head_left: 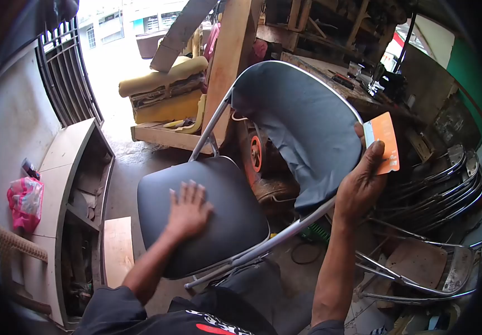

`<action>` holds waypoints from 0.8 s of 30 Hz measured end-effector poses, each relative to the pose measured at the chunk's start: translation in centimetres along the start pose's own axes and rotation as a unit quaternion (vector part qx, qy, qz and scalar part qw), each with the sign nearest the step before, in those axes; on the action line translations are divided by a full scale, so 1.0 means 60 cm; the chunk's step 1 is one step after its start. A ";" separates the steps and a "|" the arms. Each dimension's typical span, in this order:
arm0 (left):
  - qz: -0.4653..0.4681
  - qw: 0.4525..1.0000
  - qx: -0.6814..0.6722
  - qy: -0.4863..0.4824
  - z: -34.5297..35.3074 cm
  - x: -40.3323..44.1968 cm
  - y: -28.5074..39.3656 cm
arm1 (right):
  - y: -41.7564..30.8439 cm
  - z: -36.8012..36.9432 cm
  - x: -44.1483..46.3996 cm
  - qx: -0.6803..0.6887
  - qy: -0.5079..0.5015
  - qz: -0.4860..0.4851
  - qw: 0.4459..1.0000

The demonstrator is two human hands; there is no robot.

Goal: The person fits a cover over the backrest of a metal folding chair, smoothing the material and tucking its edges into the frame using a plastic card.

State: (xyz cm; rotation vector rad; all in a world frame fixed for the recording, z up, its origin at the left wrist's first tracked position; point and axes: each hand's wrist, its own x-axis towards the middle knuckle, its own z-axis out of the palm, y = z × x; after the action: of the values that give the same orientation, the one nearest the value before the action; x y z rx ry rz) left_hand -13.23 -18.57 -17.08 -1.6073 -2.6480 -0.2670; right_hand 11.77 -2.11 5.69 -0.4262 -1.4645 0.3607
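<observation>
Item one: chair, metal tube frame, dark grey cover. I find it in the middle of my view, directly before the person, tilted across the picture.

Direction: the seat (232, 206) of the chair (157, 192) reaches toward the lower left; the backrest (302, 120) rises at the upper right. I read the long axis as a slant between those two corners, the pale side tubes following it. The cover sags in creases along the backrest's lower edge; on the seat it lies smooth.

Item two: left hand (189, 213), laid palm down on the seat, fingers stretched out and slightly apart, gripping nothing.

Item three: right hand (359, 181), raised at the near end of the backrest, thumb and fingers clamped on an orange packet (384, 139). I cannot tell whether this hand also presses on the chair.

Item four: orange wheel (257, 154), seen between seat and backrest, behind the chair.

Item five: padded sofa part (165, 84), torn, beyond the chair, near an upright wooden post (232, 61).

Item six: surface (314, 62), wooden, at the upper right, bearing a dark machine (389, 84).

Item seven: metal chair frames (464, 173), heaped at the right.

Item eight: low cabinet (65, 151), at the left, a pink bag (25, 198) on it.
</observation>
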 end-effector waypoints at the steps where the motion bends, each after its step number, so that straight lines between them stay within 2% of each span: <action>1: 0.062 0.997 -0.023 -0.050 -0.038 -0.034 0.055 | -0.001 0.000 0.000 0.003 0.000 0.006 1.000; 2: 0.168 0.984 0.020 -0.063 -0.032 -0.074 0.094 | -0.001 0.000 0.000 -0.015 -0.002 0.010 1.000; 3: 0.309 0.950 -0.029 -0.025 0.012 -0.117 0.106 | -0.001 0.003 0.001 -0.033 -0.003 0.012 0.999; 5: 0.312 0.943 -0.105 -0.054 0.021 -0.119 0.090 | -0.002 0.003 0.002 -0.030 -0.007 -0.001 1.000; 6: 0.294 0.948 -0.063 -0.099 -0.024 -0.107 0.072 | -0.002 0.002 -0.003 -0.030 -0.005 -0.012 0.999; 7: 0.273 0.951 -0.027 -0.144 -0.072 -0.093 0.051 | -0.002 -0.002 -0.007 -0.028 -0.012 -0.010 0.999; 9: 0.102 0.989 0.037 -0.097 -0.044 -0.050 -0.050 | 0.000 0.001 -0.006 -0.068 -0.022 -0.014 0.997; 10: -0.035 0.996 -0.005 -0.088 -0.060 -0.022 -0.089 | -0.001 -0.003 -0.006 -0.068 -0.027 -0.010 0.997; 11: -0.113 0.990 -0.012 -0.082 -0.049 0.004 -0.112 | 0.000 -0.002 -0.003 -0.071 -0.022 -0.011 0.997; 12: -0.146 0.985 -0.011 -0.093 -0.053 0.033 -0.091 | 0.000 0.002 -0.005 -0.071 -0.018 -0.010 0.997; 14: -0.113 0.990 0.014 -0.087 -0.027 0.087 -0.010 | -0.004 0.006 -0.011 -0.062 -0.009 0.001 0.998; 15: -0.015 0.998 -0.023 -0.063 -0.002 0.112 0.030 | -0.006 0.006 -0.010 -0.062 0.000 0.013 0.998; 16: 0.076 0.993 -0.035 -0.078 -0.015 0.124 0.090 | -0.006 0.007 -0.009 -0.062 0.000 0.009 0.998; 17: 0.190 0.975 -0.092 -0.066 0.013 0.146 0.135 | -0.005 0.009 -0.011 -0.060 -0.002 0.008 0.998; 19: 0.279 0.935 -0.114 -0.188 0.080 0.158 0.242 | -0.003 0.002 -0.010 -0.064 -0.014 0.015 0.998; 21: 0.221 0.925 -0.078 -0.300 -0.016 0.131 0.287 | -0.002 -0.001 -0.010 -0.045 -0.002 0.010 0.999; 22: 0.194 0.927 -0.190 -0.259 -0.041 0.119 0.270 | -0.016 -0.001 -0.011 -0.059 -0.011 0.030 0.998; 23: 0.165 0.904 -0.344 -0.191 0.003 0.122 0.251 | -0.008 -0.002 -0.014 -0.036 -0.021 0.027 0.999; 24: 0.106 0.844 -0.500 -0.164 0.031 0.121 0.238 | -0.006 -0.003 -0.017 -0.013 -0.023 0.036 0.999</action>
State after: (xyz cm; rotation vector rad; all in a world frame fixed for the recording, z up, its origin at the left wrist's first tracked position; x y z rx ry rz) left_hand -3.91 -5.46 -16.22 -2.3162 -2.6294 -1.7365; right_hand 11.83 -2.92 4.98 -0.4964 -1.5018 0.4109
